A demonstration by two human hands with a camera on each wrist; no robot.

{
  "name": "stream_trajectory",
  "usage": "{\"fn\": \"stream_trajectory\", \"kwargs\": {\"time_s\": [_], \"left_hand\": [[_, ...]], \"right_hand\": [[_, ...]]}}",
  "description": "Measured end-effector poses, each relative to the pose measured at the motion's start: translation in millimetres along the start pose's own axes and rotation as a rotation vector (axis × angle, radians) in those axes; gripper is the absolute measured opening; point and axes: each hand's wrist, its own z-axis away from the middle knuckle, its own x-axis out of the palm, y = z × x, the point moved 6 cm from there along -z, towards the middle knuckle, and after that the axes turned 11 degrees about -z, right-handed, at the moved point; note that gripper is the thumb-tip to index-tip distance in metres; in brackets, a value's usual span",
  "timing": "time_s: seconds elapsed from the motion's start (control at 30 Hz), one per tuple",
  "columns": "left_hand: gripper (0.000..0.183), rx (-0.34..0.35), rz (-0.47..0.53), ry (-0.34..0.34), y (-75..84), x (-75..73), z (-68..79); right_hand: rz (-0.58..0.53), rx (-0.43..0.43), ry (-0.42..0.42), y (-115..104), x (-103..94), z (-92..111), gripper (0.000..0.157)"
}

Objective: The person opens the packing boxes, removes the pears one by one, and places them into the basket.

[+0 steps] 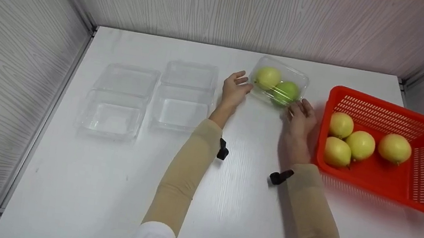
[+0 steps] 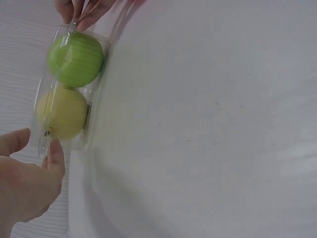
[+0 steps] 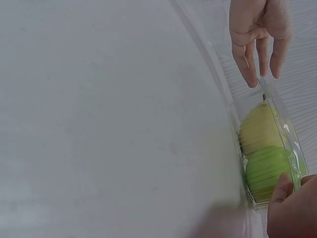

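Observation:
A clear plastic clamshell box (image 1: pixel 302 80) lies near the table's back edge with its lid down. Inside it are a round yellow pear (image 1: pixel 268 78) and a round green fruit (image 1: pixel 285 93), side by side. My left hand (image 1: pixel 235 92) is at the box's left end, its fingers fairly straight and fingertips right at the rim (image 2: pixel 42 144). At the front right corner, my right hand (image 1: pixel 302 117) pinches the box edge between thumb and fingers, as the left wrist view (image 2: pixel 89 11) also shows.
Two clear clamshell boxes stand with lids up on the left, one (image 1: pixel 115 97) farther left and another (image 1: pixel 185 96) beside it. A red slotted basket (image 1: pixel 384 189) with several yellow pears (image 1: pixel 359 145) stands close to my right forearm. Wood-patterned panels (image 1: pixel 227 9) rise around the table.

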Motion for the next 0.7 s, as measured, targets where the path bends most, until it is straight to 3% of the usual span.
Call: {"fn": "stream_trajectory", "kwargs": {"time_s": [0.23,0.7], "left_hand": [[0.054,-0.011,-0.019,0.005,-1.4,-2.2,0.7],[0.047,-0.04,-0.042,0.036,-8.9,-6.3,9.0]], "right_hand": [[-0.059,-0.002,0.007,1.9,2.4,-0.3,0.049],[-0.011,0.013,-0.007,2.1,-3.0,6.3,0.045]]}}
